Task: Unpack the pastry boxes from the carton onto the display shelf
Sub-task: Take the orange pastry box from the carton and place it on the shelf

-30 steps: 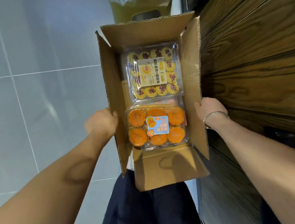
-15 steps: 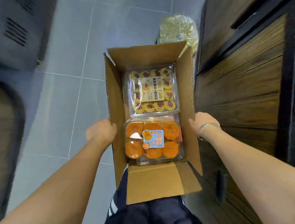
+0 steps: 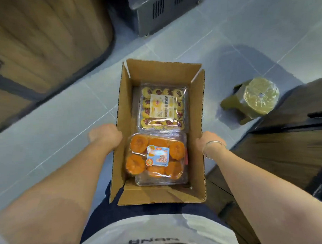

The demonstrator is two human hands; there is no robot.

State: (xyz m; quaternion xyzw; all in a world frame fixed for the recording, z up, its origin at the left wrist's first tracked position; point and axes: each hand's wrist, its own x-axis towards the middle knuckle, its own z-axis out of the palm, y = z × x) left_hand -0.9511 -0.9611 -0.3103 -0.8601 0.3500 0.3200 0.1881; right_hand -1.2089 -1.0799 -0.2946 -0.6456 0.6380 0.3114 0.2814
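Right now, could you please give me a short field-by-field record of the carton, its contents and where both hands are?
carton: open cardboard carton, flaps up, held above a grey tiled floor
far box: clear box of yellow pastries, lid shut, inside the carton
near box: clear box of orange pastries, lid shut, inside the carton
left hand: left hand gripping the carton's left wall from outside
right hand: right hand gripping the carton's right wall, bracelet at the wrist
nearby: wrapped green stool on the floor, right of the carton
unpacked: nothing yet
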